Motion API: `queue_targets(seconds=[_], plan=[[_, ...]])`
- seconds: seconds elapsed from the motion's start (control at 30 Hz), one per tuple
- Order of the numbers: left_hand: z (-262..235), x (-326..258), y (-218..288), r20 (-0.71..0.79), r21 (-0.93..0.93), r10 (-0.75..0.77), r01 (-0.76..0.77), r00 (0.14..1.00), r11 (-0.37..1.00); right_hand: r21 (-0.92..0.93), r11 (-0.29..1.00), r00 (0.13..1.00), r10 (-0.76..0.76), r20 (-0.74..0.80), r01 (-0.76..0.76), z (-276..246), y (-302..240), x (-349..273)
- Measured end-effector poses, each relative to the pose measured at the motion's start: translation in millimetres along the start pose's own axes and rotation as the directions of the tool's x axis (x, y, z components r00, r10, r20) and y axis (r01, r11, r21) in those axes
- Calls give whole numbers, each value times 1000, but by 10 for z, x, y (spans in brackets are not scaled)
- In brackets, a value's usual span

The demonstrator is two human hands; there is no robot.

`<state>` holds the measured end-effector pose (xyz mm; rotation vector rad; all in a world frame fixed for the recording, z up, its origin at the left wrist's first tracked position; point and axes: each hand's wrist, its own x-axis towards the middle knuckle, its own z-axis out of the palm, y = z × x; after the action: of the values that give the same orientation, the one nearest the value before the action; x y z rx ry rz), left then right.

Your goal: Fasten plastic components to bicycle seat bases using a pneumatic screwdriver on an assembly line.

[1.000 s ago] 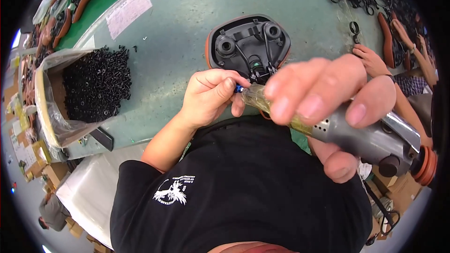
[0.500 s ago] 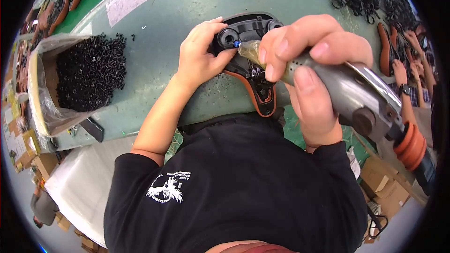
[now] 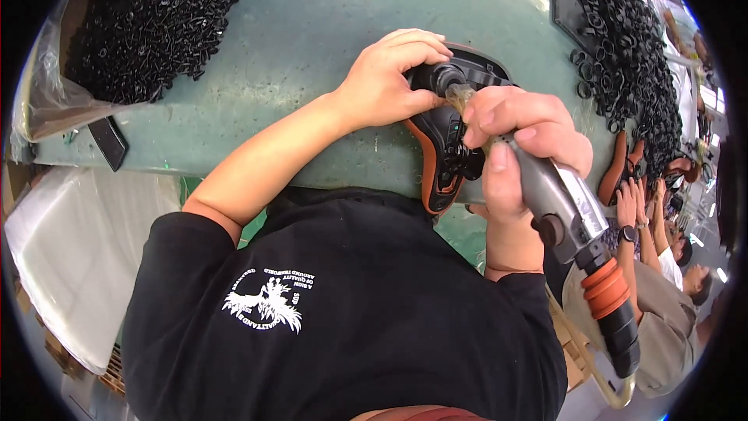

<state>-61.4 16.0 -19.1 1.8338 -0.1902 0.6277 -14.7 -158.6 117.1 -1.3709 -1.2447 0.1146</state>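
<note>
1 screwdriver (image 3: 559,195) in right hand (image 3: 530,131); left hand (image 3: 389,82) holding saddle (image 3: 438,131).

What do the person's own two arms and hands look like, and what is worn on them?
The left hand and right hand are gloveless; no watch or bracelet shows. The forearms are bare. Short, black fabric sleeves end near the elbows.

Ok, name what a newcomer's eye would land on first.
First, the grey power tool in the right hand, right of centre, its nose over the black and orange part held by the left hand. Then the heap of small black screws at upper left and the black rings at upper right.
</note>
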Motion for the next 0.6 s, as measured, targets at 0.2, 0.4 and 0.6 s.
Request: queue_targets(seconds=[0.2,0.4,0.6], plan=[[-25,-38,-31,68,-205,-65,78,996,976,-63,998,997,-4,75,9,63,196,64],[-58,6,71,46,-109,-36,41,998,993,56,996,998,64,-8,-63,123,296,187],[-322,-281,537,131,13,-79,78,988,997,186,982,983,68,-168,-37,38,-461,51]])
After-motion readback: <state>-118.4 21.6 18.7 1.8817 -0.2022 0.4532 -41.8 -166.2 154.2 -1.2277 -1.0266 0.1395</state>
